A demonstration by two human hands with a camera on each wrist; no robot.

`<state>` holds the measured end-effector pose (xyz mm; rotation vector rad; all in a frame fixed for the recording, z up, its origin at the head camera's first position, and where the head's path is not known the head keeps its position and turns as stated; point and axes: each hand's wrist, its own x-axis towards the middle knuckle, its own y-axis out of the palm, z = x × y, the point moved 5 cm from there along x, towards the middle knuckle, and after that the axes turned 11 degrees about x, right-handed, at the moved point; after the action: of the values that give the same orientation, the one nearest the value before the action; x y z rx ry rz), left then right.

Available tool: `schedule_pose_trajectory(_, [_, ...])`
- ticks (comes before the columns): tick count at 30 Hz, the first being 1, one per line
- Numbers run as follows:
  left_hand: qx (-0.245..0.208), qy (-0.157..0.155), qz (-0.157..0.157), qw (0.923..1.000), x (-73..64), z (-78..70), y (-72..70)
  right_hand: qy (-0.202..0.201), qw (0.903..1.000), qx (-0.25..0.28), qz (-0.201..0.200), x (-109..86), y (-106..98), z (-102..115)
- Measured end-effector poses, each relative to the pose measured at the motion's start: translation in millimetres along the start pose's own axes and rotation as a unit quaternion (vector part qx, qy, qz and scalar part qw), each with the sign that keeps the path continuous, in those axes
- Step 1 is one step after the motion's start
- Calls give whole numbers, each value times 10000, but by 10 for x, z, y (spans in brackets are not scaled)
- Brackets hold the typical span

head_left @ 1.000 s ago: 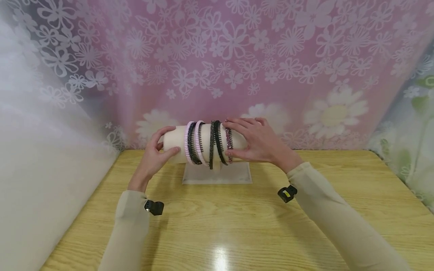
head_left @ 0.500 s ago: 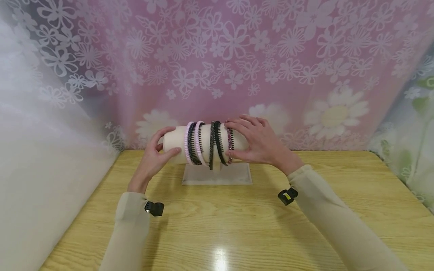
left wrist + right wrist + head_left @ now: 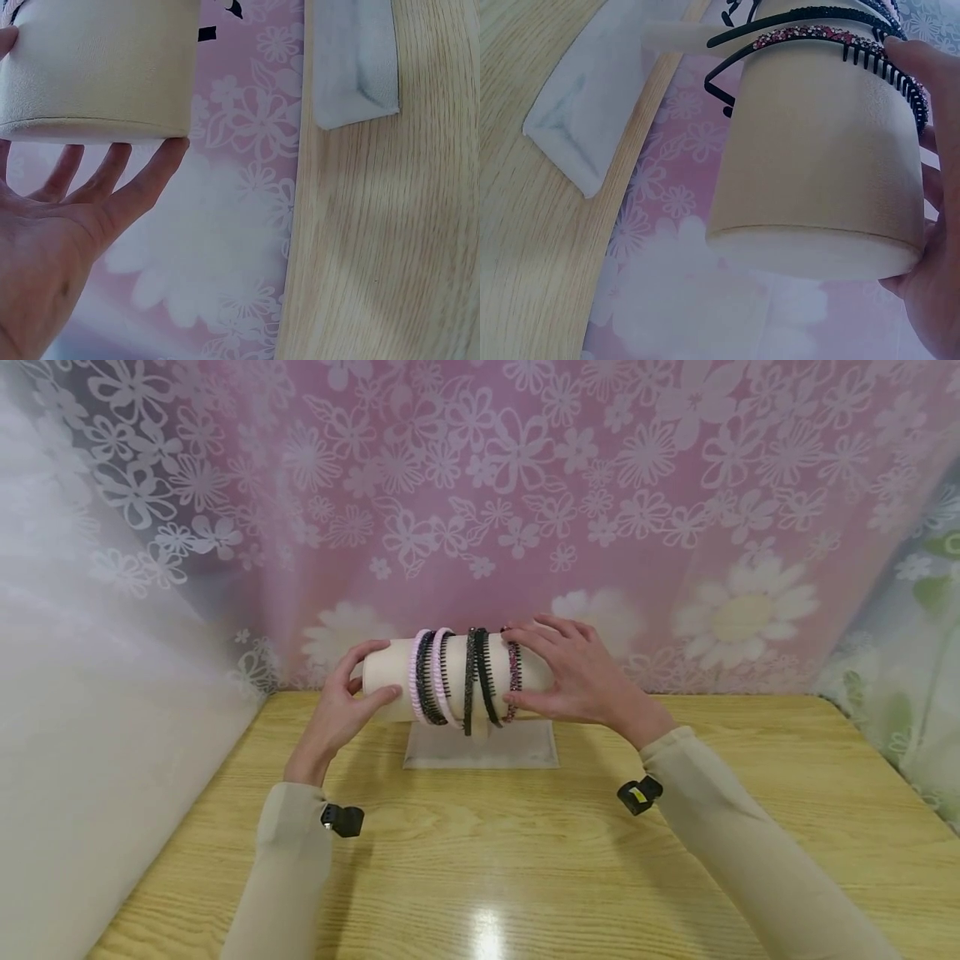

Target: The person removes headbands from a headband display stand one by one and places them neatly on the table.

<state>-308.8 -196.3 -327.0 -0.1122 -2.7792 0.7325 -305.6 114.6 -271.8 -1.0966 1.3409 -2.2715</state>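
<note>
A cream cylindrical headband stand (image 3: pixel 395 664) lies across the middle of the head view, bearing several headbands. My left hand (image 3: pixel 330 718) grips its left end, thumb in front and fingers round the end face. At the right end, my right hand (image 3: pixel 577 681) pinches a rhinestone headband (image 3: pixel 515 681) in pink and black, with the thumb low in front and fingertips over the top. Left of it sit a plain black headband (image 3: pixel 487 685) and a dark glittery headband (image 3: pixel 469 685). Further left, a dark sparkly headband (image 3: pixel 424 685) stands between two pale pink ones.
The stand's flat pale base (image 3: pixel 435 753) rests on a wood-grain table (image 3: pixel 450 852) near its back edge. A pink floral curtain (image 3: pixel 480 527) hangs right behind, and a white sheet (image 3: pixel 112 710) runs down the left side.
The rhinestone headband has shifted slightly right along the cylinder with my right hand. My left hand keeps its grip in place.
</note>
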Motion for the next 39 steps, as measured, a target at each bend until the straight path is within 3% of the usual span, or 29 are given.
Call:
schedule_pose_trajectory(14, [-161,176,5,9997,16,13,2,334,9974,638,28,49,-70,-59])
schedule_pose_trajectory(24, [-194,216,19,9996,28,31,8,1043,9878,489,1045,173,-99,-171])
schedule_pose_trajectory(30, [-155,194,14,9997,27,32,7,1006,9853,780,1139,199,-98,-181])
schedule_pose_trajectory(39, [-186,142,33,9997,19,20,5,838,9860,1060,979,175,-124,-195])
